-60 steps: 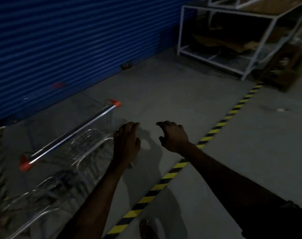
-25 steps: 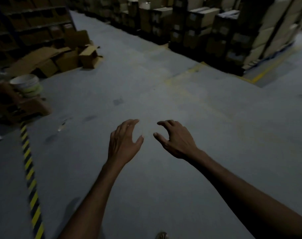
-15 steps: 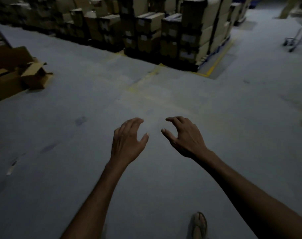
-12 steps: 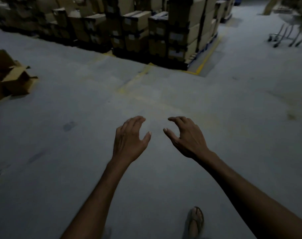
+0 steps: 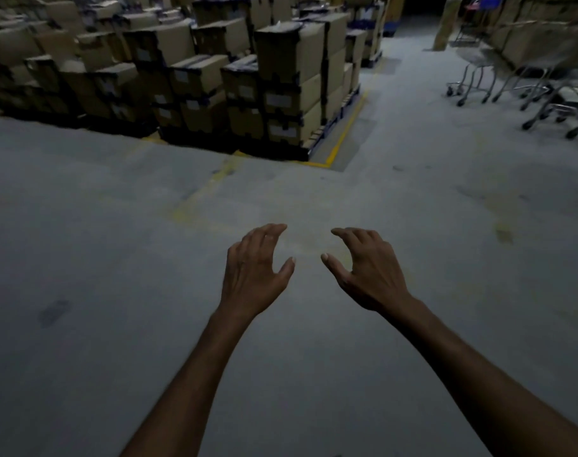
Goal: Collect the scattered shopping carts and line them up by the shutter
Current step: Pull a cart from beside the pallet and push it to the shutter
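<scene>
Metal shopping carts (image 5: 525, 77) stand in a loose group at the far right, blurred, their legs and wheels showing on the grey floor. My left hand (image 5: 254, 268) and my right hand (image 5: 366, 268) are stretched out in front of me over bare floor, side by side, fingers loosely curled and holding nothing. Both hands are far from the carts. The shutter is out of view.
Stacks of cardboard boxes on pallets (image 5: 281, 87) fill the upper left and centre, edged by a yellow floor line (image 5: 343, 133). A floor lane runs between the boxes and the carts. More boxes (image 5: 528, 37) stand behind the carts at the upper right.
The view has swung from the blue shutter and the cart beside it round to the box stacks; the carts at the far right have come into view. My hands stay empty.
</scene>
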